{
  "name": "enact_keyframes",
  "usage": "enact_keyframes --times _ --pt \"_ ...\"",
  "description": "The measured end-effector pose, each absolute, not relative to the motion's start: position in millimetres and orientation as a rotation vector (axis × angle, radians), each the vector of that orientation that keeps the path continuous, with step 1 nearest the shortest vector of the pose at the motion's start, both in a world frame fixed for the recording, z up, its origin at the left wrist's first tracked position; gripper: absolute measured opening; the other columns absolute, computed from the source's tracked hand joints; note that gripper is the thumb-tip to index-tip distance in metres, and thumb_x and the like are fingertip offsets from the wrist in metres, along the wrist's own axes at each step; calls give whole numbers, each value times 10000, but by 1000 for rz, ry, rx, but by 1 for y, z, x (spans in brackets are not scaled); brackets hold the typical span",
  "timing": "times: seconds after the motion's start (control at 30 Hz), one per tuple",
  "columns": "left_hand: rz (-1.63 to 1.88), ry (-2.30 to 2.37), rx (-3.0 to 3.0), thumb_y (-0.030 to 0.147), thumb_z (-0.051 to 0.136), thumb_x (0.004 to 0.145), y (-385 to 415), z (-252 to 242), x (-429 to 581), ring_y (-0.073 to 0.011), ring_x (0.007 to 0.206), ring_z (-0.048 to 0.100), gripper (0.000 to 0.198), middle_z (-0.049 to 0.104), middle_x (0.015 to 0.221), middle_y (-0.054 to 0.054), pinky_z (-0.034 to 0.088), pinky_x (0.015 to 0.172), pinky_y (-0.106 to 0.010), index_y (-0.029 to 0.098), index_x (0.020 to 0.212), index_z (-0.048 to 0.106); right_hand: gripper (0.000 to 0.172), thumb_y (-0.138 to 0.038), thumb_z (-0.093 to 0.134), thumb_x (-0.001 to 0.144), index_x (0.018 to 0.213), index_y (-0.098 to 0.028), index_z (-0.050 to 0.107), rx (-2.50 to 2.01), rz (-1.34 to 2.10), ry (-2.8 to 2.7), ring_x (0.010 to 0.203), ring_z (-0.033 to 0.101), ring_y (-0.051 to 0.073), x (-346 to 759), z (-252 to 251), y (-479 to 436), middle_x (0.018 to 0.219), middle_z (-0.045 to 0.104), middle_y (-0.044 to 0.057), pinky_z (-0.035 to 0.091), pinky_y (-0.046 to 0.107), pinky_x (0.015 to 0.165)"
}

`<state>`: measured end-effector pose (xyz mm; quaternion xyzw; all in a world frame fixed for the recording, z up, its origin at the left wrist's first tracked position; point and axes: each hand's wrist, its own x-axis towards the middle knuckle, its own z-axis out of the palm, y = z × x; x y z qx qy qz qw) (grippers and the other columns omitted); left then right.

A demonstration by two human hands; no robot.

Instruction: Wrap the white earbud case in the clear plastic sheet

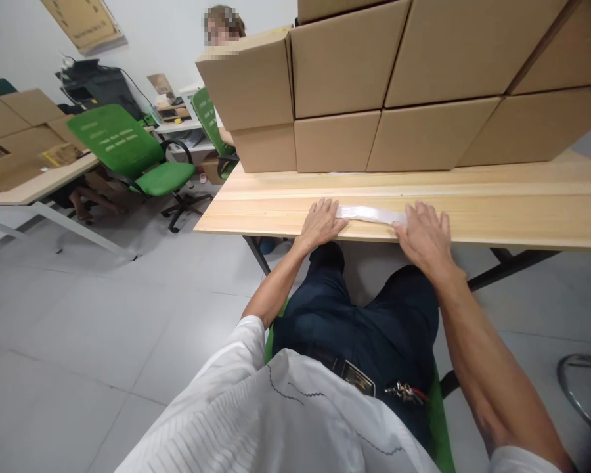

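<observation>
A narrow white, shiny strip (369, 213), like folded plastic film, lies flat on the wooden table (276, 203) near its front edge. At its left end, my left hand (322, 225) rests palm down with the fingers stretched out on the tabletop. My right hand (426, 238) lies over the right end, fingers spread flat and thumb beside the strip. The strip's ends are partly hidden by the hands, so I cannot tell how far it runs under them.
Stacked cardboard boxes (335, 141) line the table's far side. Beyond them sits another person, partly hidden. To the left stand a green office chair (123, 148) and a second table (24, 190) with more boxes. A curved metal frame (571, 387) is at the lower right.
</observation>
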<state>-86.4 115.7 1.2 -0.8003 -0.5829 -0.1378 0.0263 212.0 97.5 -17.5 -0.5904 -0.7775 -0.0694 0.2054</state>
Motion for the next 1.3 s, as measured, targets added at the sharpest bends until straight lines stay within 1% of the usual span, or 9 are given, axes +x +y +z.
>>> enact_keyframes --times 0.13,0.23,0.33,0.53,0.77,0.93,1.07,1.13,1.3 --pt "-400 -1713 -2534 554 435 1199 109 4 -82 -383 1818 294 750 386 1907 -195 229 1489 -554 116 1808 417 733 -439 325 1190 1783 -22 433 -1454 -158 -2287 1752 369 445 167 -14 108 1854 407 287 317 712 1412" --pt "-327 -1550 -2645 536 371 1220 105 6 -79 -356 1808 327 703 410 1904 -155 250 1485 -549 151 1803 445 712 -434 353 1184 1762 -35 466 -1346 -73 -2328 1735 411 441 145 -23 116 1830 448 288 361 693 1400" --pt "-245 -1513 -2700 504 298 1236 104 8 -77 -341 1777 397 701 451 1880 -165 288 1470 -517 119 1804 438 687 -400 349 1178 1766 -67 475 -1297 -27 -2327 1728 433 426 140 -32 121 1828 463 268 392 687 1389" --pt "-209 -1548 -2723 479 329 1229 109 7 -79 -318 1760 431 677 486 1861 -158 332 1446 -459 122 1792 447 701 -404 313 1184 1756 -37 487 -1276 -40 -2312 1737 427 405 150 -39 124 1823 472 262 398 640 1409" --pt "-216 -1590 -2679 506 355 1218 110 6 -79 -360 1754 432 675 491 1852 -181 347 1433 -487 113 1751 488 741 -421 277 1181 1746 21 466 -1375 -8 -2309 1705 481 380 156 -31 125 1808 489 276 409 561 1412" --pt "-192 -1612 -2662 508 372 1213 110 7 -79 -413 1750 419 703 466 1858 -216 332 1437 -534 55 1740 476 746 -434 322 1159 1724 31 469 -1543 42 -2271 1593 595 411 160 -21 123 1723 578 309 467 584 1348" --pt "-222 -1674 -2643 527 401 1205 110 8 -79 -418 1746 422 670 463 1863 -206 325 1435 -589 111 1718 514 696 -467 326 1157 1619 -12 582 -1525 20 -2273 1520 629 439 167 -19 120 1624 659 309 492 615 1291" --pt "-239 -1712 -2649 531 416 1203 111 11 -80 -405 1752 416 643 466 1867 -188 312 1443 -590 144 1703 537 678 -465 295 1168 1596 -43 608 -1514 40 -2283 1531 622 427 172 -16 121 1625 666 285 472 614 1307" --pt "-383 -1736 -2663 484 480 1191 112 15 -84 -348 1751 434 583 486 1862 -154 333 1444 -548 195 1688 574 679 -432 235 1187 1629 -86 616 -1489 266 -2228 1563 619 353 185 -7 130 1679 657 215 492 507 1318"
